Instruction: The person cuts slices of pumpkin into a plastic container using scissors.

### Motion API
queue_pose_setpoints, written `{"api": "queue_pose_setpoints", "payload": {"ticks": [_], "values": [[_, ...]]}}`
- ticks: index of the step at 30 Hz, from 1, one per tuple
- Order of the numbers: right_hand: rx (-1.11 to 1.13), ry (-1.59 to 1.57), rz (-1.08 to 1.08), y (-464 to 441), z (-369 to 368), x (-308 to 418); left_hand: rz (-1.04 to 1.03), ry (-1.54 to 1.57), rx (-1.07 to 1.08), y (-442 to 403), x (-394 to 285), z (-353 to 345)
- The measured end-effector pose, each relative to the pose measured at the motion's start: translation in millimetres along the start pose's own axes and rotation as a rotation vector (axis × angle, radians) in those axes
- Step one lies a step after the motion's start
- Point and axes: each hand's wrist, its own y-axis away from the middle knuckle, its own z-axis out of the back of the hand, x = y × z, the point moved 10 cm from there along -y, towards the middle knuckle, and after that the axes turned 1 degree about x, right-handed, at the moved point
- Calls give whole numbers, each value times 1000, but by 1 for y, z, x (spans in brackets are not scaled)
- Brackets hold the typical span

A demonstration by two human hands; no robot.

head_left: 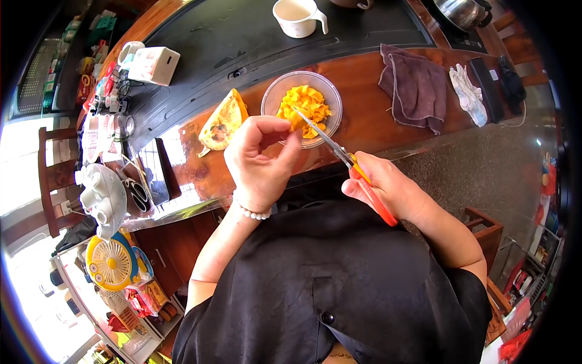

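My right hand [385, 182] is closed round the red and yellow handles of a pair of scissors [330, 144]. Their blades point up and left, over the near side of a clear plastic bowl [267, 104]. Small orange pumpkin pieces [306, 102] are heaped inside it. Thumb and fingertips of my left hand [260, 158] pinch an orange pumpkin piece [296, 124] beside the blade tips, partly hidden by the fingers. Left of the bowl a cut pumpkin wedge [223, 121] lies on the wooden table, its yellow flesh and brownish skin showing.
A white mug [297, 18] stands beyond the bowl on the black panel. To the right lie a brown cloth [415, 85] and a white cloth [468, 94]. A white box [159, 65] and a phone [151, 170] are at the left. The table's front edge runs before me.
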Motion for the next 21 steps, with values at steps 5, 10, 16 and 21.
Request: {"api": "queue_pose_setpoints", "payload": {"ticks": [5, 10, 16, 21], "values": [[80, -98, -31, 0, -9, -5, -116, -88, 25, 1, -15, -6], [96, -110, -40, 0, -11, -6, -181, -157, 23, 0, -23, -6], [54, -65, -40, 1, -5, -1, -147, -168, 15, -2, -20, -4], [63, -44, -95, 1, -7, -8, -79, -104, 35, -2, -12, -3]]}}
